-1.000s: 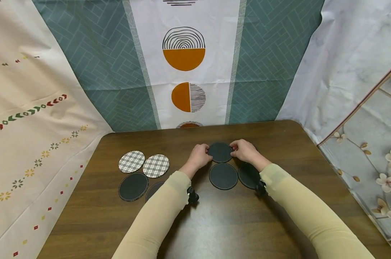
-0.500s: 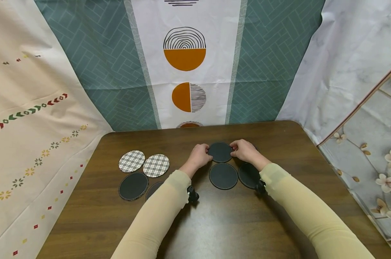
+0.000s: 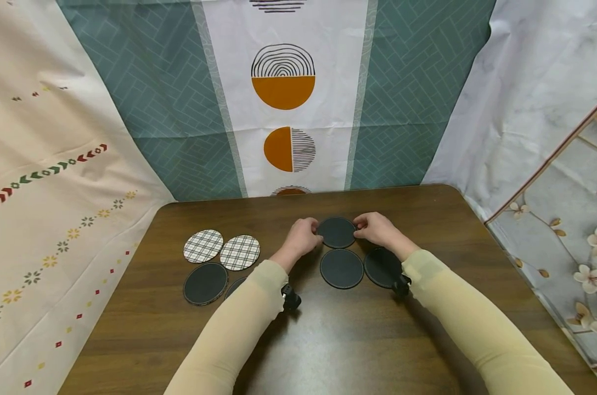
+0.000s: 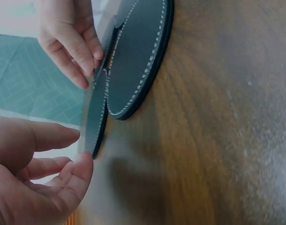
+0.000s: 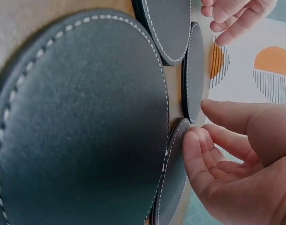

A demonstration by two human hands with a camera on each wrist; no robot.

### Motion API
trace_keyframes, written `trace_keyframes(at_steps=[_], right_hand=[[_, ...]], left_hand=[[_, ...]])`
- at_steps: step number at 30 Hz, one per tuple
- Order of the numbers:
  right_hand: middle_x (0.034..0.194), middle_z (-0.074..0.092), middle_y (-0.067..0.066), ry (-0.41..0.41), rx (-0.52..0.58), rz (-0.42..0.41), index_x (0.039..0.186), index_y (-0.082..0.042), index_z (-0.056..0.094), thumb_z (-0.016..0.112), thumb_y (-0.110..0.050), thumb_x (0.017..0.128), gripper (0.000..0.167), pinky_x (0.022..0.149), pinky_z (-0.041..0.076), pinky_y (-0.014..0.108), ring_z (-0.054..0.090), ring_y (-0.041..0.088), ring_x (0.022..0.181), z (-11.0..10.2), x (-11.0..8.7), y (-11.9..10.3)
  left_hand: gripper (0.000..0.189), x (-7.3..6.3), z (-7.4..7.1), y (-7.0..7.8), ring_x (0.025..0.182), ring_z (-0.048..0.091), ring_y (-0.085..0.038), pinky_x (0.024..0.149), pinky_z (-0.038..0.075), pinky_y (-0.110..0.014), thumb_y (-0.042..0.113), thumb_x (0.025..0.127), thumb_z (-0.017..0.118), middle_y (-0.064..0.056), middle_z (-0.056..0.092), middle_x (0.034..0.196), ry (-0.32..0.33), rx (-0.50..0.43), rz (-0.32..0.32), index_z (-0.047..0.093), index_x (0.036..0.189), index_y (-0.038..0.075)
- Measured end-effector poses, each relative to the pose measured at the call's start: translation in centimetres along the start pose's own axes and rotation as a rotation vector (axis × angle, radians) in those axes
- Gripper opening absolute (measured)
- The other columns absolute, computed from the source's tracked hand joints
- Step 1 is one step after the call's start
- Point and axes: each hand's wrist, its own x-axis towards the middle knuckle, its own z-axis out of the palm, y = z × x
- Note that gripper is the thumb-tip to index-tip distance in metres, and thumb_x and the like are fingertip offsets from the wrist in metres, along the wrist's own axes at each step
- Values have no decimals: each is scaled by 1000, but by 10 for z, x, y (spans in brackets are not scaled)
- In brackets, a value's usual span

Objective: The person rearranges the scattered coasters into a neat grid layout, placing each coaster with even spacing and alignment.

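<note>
A round black coaster [image 3: 337, 232] with pale edge stitching lies flat near the back of the table, between both hands. My left hand [image 3: 301, 237] is at its left edge; in the left wrist view a fingertip sits right at the rim [image 4: 95, 136], with thumb and fingers parted. On the other side, my right hand [image 3: 376, 227] has its thumb and fingertips by the right edge, loosely bent around no object. Two more black coasters, one in front [image 3: 342, 269] and one to its right [image 3: 382, 267], lie close by. Another coaster [image 5: 173, 178] shows beneath the right hand, hidden from the head view.
At the left of the wooden table [image 3: 338, 340] lie two plaid coasters, one [image 3: 203, 246] beside the other [image 3: 240, 253]. Below them is a black coaster [image 3: 206, 283], and another [image 3: 234, 286] is partly covered by the left sleeve. Patterned cloths [image 3: 288, 99] hang behind the table.
Both hands have eased slightly outward from the far coaster's edges, the right one to the right and the left one to the left. The coasters stay in place.
</note>
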Motion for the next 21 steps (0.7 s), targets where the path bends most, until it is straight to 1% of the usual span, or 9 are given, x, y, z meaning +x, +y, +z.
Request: trace_keyframes(at_steps=[1, 6, 13, 16, 21], right_hand=[[130, 71, 26, 3, 4, 1, 144, 10, 65, 74, -10, 104, 45, 103, 54, 54, 66, 41, 121, 0, -1, -1], [130, 71, 26, 15, -12, -21, 144, 11, 65, 74, -10, 104, 46, 102, 55, 54, 66, 41, 120, -1, -6, -7], [132, 71, 24, 15, -49, -44, 147, 8, 64, 74, -14, 105, 48, 104, 53, 55, 66, 40, 122, 4, -7, -15], [132, 71, 24, 13, -60, -51, 148, 8, 63, 74, -15, 106, 49, 104, 54, 55, 66, 40, 123, 6, -9, -20], [134, 71, 22, 13, -77, -63, 149, 6, 63, 75, -17, 106, 50, 103, 53, 55, 66, 39, 123, 10, -14, -33]], left_hand=[[46, -8, -6, 11, 117, 64, -35, 106, 54, -49, 7, 102, 77, -20, 70, 126, -9, 1, -18, 65, 144, -7], [49, -14, -14, 15, 123, 64, -36, 108, 53, -50, 10, 103, 77, -20, 70, 131, -2, 9, -13, 63, 147, -5], [49, -25, -26, 10, 130, 64, -38, 110, 52, -51, 16, 107, 74, -23, 68, 139, -10, 11, -23, 62, 149, -4], [47, -31, -33, 8, 131, 64, -39, 111, 51, -52, 16, 107, 72, -23, 68, 139, -6, 18, -14, 63, 149, -4], [47, -41, -44, 3, 130, 65, -37, 110, 52, -52, 19, 108, 72, -21, 68, 139, -5, 42, -10, 63, 149, -2]])
